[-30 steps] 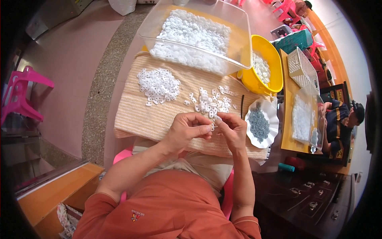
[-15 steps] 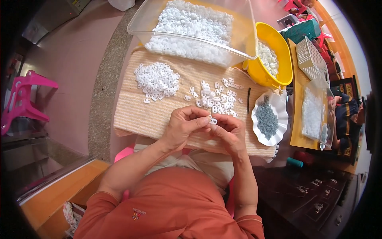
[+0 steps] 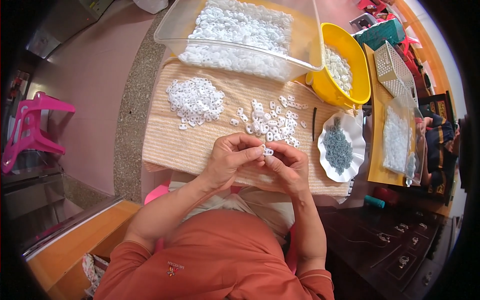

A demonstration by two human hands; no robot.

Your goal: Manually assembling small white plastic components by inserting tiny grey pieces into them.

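My left hand and my right hand meet over the near edge of the cloth-covered table. Between their fingertips they pinch a small white plastic piece with holes; both hands are closed on it. Just beyond the fingers lies a loose group of similar white pieces. A denser heap of small white pieces rests farther left. To the right, a white scalloped dish holds a pile of small grey-blue parts. A thin black stick lies beside the dish.
A large clear bin full of white pieces stands at the far side, beside a yellow basin holding more. A person is at the right, near another clear container. A pink stool stands at left.
Both hands stay almost in place, still pinching the white piece, which has turned slightly between the fingertips. The whole view has shifted a little.
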